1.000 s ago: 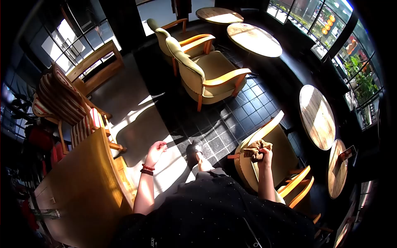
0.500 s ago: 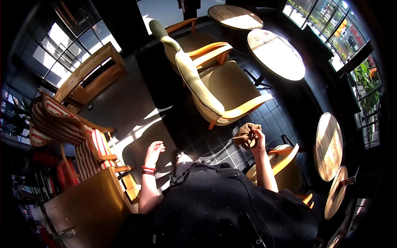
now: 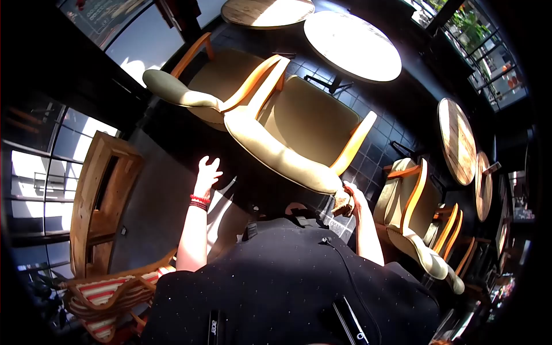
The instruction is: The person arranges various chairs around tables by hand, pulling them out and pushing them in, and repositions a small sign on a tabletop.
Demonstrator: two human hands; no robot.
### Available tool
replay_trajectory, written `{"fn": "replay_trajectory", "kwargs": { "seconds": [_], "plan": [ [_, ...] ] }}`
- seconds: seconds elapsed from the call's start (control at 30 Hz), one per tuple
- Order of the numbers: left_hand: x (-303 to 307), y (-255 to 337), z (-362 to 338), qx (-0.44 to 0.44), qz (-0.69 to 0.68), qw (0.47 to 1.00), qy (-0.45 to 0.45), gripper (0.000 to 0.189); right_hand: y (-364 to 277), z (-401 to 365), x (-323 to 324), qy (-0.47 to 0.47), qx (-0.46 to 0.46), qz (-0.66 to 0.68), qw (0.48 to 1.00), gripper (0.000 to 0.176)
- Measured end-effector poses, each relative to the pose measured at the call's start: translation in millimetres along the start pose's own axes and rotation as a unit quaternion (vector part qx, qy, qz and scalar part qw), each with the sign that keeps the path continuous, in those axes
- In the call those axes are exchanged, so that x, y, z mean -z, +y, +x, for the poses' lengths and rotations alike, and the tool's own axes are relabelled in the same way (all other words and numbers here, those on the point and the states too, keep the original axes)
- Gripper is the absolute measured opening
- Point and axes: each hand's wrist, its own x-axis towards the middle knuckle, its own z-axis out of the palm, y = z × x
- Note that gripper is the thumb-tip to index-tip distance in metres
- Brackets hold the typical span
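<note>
Holding the crumpled brown cloth [image 3: 342, 204] in your right hand [image 3: 357, 198], against the green padded armchair's back [image 3: 276, 158]. A loose fold could be snagging if you're dragging it. Your left hand [image 3: 207, 173] is hanging empty, fingers spread.

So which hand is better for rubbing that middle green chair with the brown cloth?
Probably the right hand: it holds the brown cloth right by the middle green chair's backrest. The left hand is farther off, with spread fingers and no cloth.
</note>
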Motion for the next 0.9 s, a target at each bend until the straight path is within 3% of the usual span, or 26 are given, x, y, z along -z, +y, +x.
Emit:
{"fn": "replay_trajectory", "kwargs": {
  "seconds": [0.1,0.17,0.23,0.27,0.33,0.4,0.5,0.63,0.73,0.9],
  "plan": [
    [-5.5,33.4,63.0,0.063,0.001,0.998,-0.023,0.064,2.4,-10.3,-32.3,0.017,-0.063,0.000,0.998,0.026],
    [-11.4,34.4,107.8,0.090,-0.018,0.995,-0.039,0.071,18.0,9.1,-25.9,0.044,-0.022,0.033,0.998,0.025],
    [-16.5,23.3,147.5,0.136,-0.060,0.989,-0.028,0.072,22.8,23.5,-20.5,0.057,-0.062,0.067,0.994,0.023],
    [-15.1,17.1,164.6,0.148,-0.052,0.985,-0.066,0.071,24.7,27.0,-19.0,0.065,-0.072,0.075,0.992,0.023],
    [-21.3,13.3,183.9,0.167,-0.069,0.976,-0.118,0.052,26.3,33.1,-18.7,0.075,-0.079,0.080,0.991,0.023],
    [-34.0,19.1,186.9,0.155,-0.083,0.975,-0.136,0.041,22.6,34.1,-19.6,0.083,-0.077,0.078,0.991,0.023],
    [-45.4,20.2,205.9,0.165,-0.194,0.951,-0.176,0.043,22.1,31.8,-14.7,0.100,-0.073,0.084,0.989,0.022],
    [-55.5,24.5,225.3,0.193,-0.166,0.951,-0.176,0.041,21.5,33.6,-14.0,0.117,-0.083,0.094,0.985,0.022],
    [-58.6,19.2,228.8,0.143,-0.134,0.973,-0.121,0.040,21.9,33.3,-17.2,0.129,-0.092,0.095,0.983,0.022],
    [-64.5,21.1,227.5,0.169,-0.162,0.962,-0.140,0.037,10.7,34.2,-25.8,0.167,-0.064,0.075,0.981,0.018]
  ]
}}
